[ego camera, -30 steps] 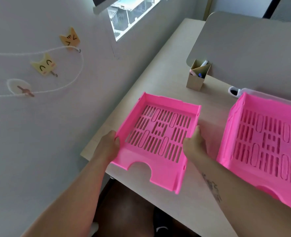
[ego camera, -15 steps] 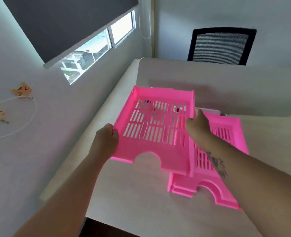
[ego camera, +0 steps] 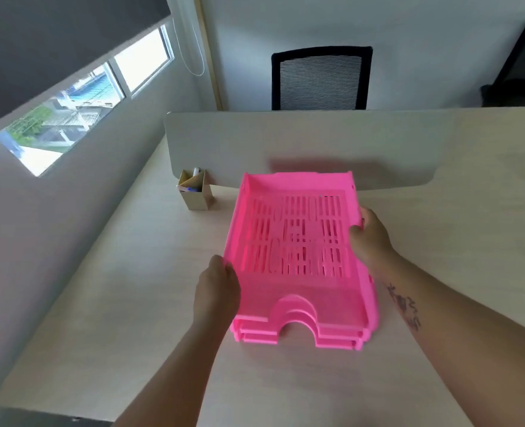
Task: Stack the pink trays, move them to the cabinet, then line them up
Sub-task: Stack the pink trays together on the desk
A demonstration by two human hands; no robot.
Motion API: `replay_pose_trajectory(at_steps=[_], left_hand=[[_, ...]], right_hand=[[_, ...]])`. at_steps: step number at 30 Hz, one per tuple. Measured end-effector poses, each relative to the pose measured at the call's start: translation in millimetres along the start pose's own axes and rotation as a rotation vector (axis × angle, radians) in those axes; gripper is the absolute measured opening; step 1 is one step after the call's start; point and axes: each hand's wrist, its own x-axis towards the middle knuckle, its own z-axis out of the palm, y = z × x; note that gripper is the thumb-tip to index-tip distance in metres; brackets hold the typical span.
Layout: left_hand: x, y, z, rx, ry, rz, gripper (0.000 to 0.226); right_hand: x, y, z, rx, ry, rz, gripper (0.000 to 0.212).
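Both hands, left hand [ego camera: 216,291] and right hand [ego camera: 369,238], grip the top pink tray's [ego camera: 298,241] side walls, seating it squarely on the stack [ego camera: 341,334] mid-surface [ego camera: 101,303].

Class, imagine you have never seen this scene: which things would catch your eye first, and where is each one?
The bright pink trays stand out first, nested in a pile at the middle of the pale desk. Next come the two bare hands on the top tray's side walls: the left hand near the front corner, the right hand further back. Behind, a small cardboard pen holder sits by the divider, and a black mesh chair stands beyond it.
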Motion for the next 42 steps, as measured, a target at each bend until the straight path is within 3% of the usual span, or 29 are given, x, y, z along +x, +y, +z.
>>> replay_pose_trajectory(at_steps=[8, 15, 22, 31, 34, 39, 42], left_hand=[[-11, -8, 19, -0.002, -0.035, -0.015, 0.024], [-11, -3, 20, -0.092, -0.074, -0.031, 0.026], [-13, -9, 15, -0.272, -0.180, -0.084, 0.013], [-22, -9, 18, -0.519, -0.197, -0.157, 0.027], [-25, -20, 19, -0.563, -0.239, -0.169, 0.032], [-36, -53, 32, -0.707, -0.316, -0.103, 0.061], [-38, -68, 42, -0.760, -0.340, -0.092, 0.055]], right_hand=[[-3, 29, 3, -0.019, -0.058, 0.068, 0.058], [4, 26, -6, -0.060, -0.231, 0.059, 0.067], [8, 37, 0, -0.037, -0.222, 0.104, 0.067], [-5, 38, 0, -0.054, -0.175, 0.106, 0.054], [-15, 38, -3, 0.018, -0.185, 0.126, 0.052], [-72, 54, -13, 0.180, -0.169, 0.182, 0.037], [-94, 80, -9, 0.258, -0.130, 0.217, 0.033]])
